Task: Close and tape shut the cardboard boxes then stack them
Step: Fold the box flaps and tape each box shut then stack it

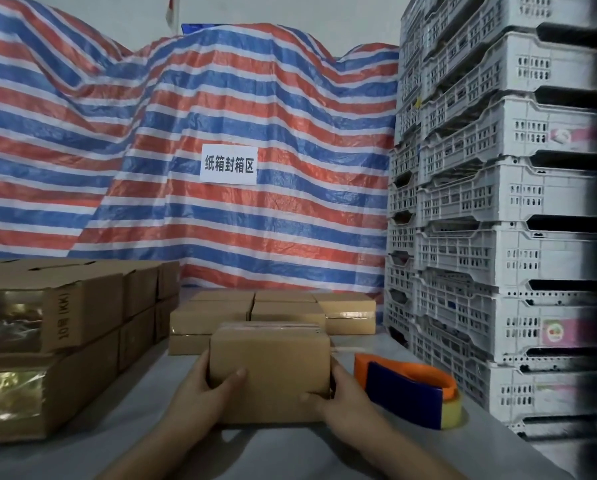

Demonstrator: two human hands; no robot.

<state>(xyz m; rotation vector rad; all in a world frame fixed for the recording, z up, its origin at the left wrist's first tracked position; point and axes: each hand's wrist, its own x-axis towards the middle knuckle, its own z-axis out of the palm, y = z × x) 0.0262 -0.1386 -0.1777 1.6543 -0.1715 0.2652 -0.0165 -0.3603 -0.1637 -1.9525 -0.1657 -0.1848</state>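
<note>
A small closed cardboard box (272, 362) is lifted slightly off the grey table (144, 410) in front of me. My left hand (203, 393) grips its left side with the thumb on the near face. My right hand (338, 396) grips its right lower corner. Clear tape runs along the box's top seam. Behind it lies a group of several taped boxes (272, 313), set side by side. An orange and blue tape dispenser (407, 389) with a clear tape roll lies on the table to the right of the box.
Larger cardboard boxes (47, 341) are stacked at the left, some showing shiny contents. Tall stacks of white plastic crates (497, 237) stand at the right edge. A red, white and blue striped tarp (186, 133) with a paper sign (228, 164) hangs behind.
</note>
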